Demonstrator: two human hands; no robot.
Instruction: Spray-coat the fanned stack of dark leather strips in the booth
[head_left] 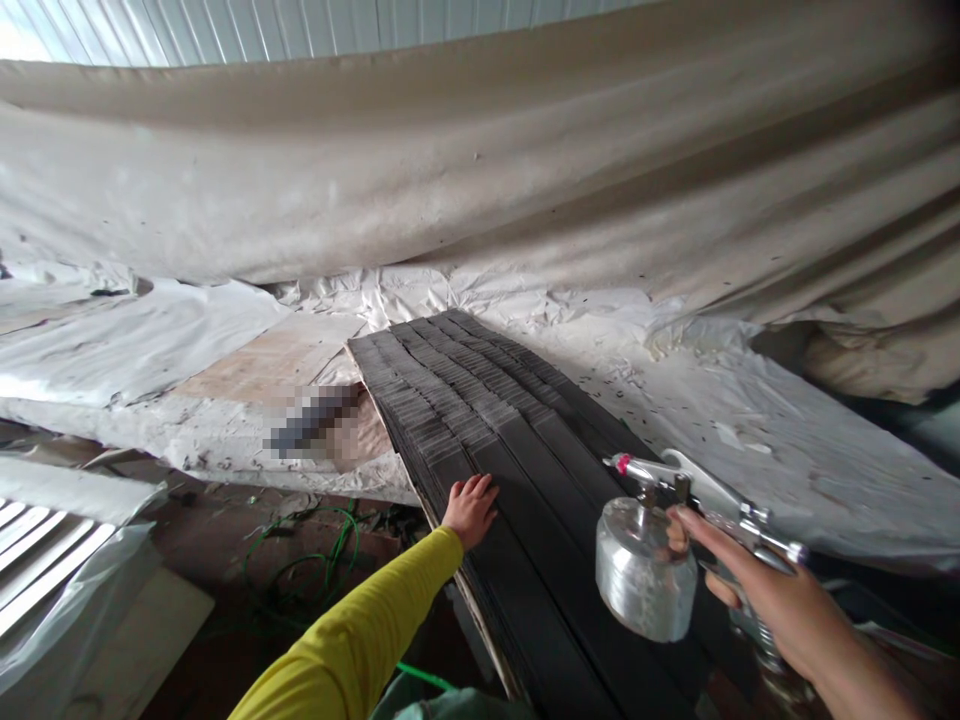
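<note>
Cup (646, 582) — lidded, contents hidden, under spray gun (712, 482)

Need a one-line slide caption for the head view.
Left hand resting on dark strips laid side by side; right hand holding a spray gun with a metal cup above them.

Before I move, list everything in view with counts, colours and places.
Strips: several, dark, lengthwise at centre
Spray gun: one, silver with pink tip, above strips
Cup: one, silver, beneath the gun's front
Drape: one, beige, hanging behind
Sheeting: count unclear, whitish, beyond strips
Wall panelling: count unclear, pale, top
Flat panel: one, tan, left of strips
Slatted piece: one, whitish, lower left
Hose: count unclear, green, low left of strips
Sleeve: one, yellow, left arm
Left grip: one, bare, on strips
Right grip: one, bare, holding gun
</note>
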